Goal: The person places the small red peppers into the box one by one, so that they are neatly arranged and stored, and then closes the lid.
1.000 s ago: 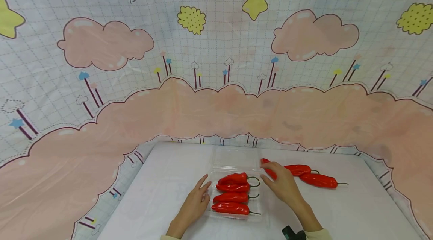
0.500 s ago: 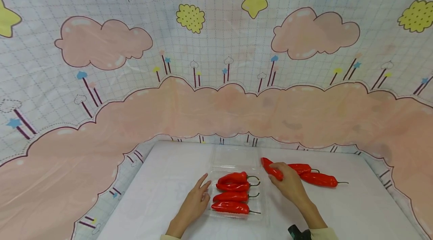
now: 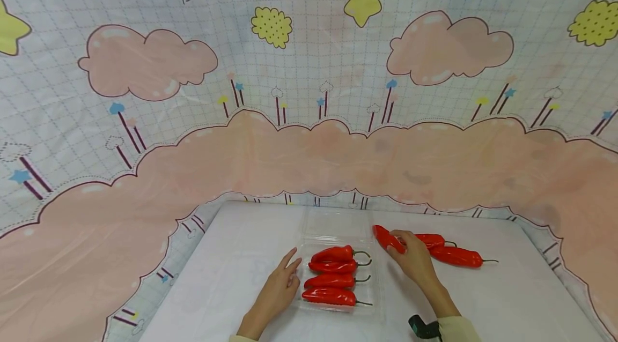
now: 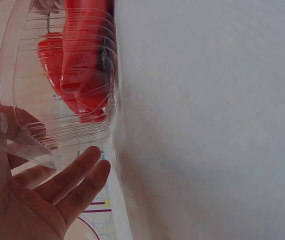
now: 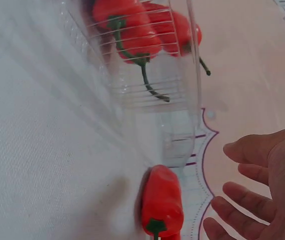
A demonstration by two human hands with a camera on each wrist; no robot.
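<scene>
Several long red peppers [image 3: 330, 280] with green stems lie side by side in a clear plastic clamshell box [image 3: 309, 309]. Its lid [image 3: 336, 224] is folded back behind it. My left hand [image 3: 279, 287] is at the box's left side, fingers spread; the left wrist view has them right at its ribbed corner. To the right of the box, my right hand [image 3: 414, 257] reaches over a loose red pepper [image 3: 386, 237], thumb and fingertips close to its near end. In the right wrist view, my right fingers [image 5: 242, 215] are loosely bent and apart from a pepper [image 5: 161, 202].
Two more red peppers, one behind [image 3: 429, 240] and one in front [image 3: 456, 256], lie on the white table [image 3: 512, 299] to the right of my right hand. A dark wrist-camera mount [image 3: 425, 327] sits by my right sleeve. A cartoon-printed cloth [image 3: 309, 160] hangs behind the table.
My right hand has moved right along the loose pepper, from near its far end toward its near end. My left hand, the box and its peppers have stayed in place.
</scene>
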